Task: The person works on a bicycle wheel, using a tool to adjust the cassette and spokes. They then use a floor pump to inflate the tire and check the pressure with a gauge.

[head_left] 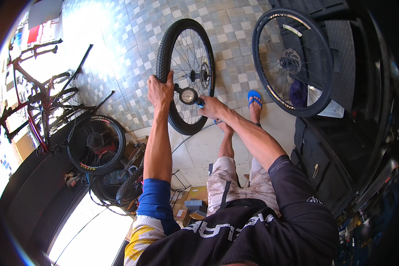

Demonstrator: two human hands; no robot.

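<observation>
A bicycle wheel with a knobby black tire (162,56) stands upright on the floor in front of me. My left hand (160,90) grips the tire on its left side, thumb toward the spokes. Closed round the handle of a tire inflator with a round dial gauge (189,96) is my right hand (213,108). The gauge sits between my hands, in front of the spokes, and a grey hose (192,136) trails down to the left. Where the inflator meets the valve is too small to make out.
At the right, a second wheel (258,60) leans on black cases (317,155). A red bicycle frame (39,88) is at the left, above another wheel (96,141). Cardboard boxes (197,193) lie near my legs. Tiles (142,26) cover the floor.
</observation>
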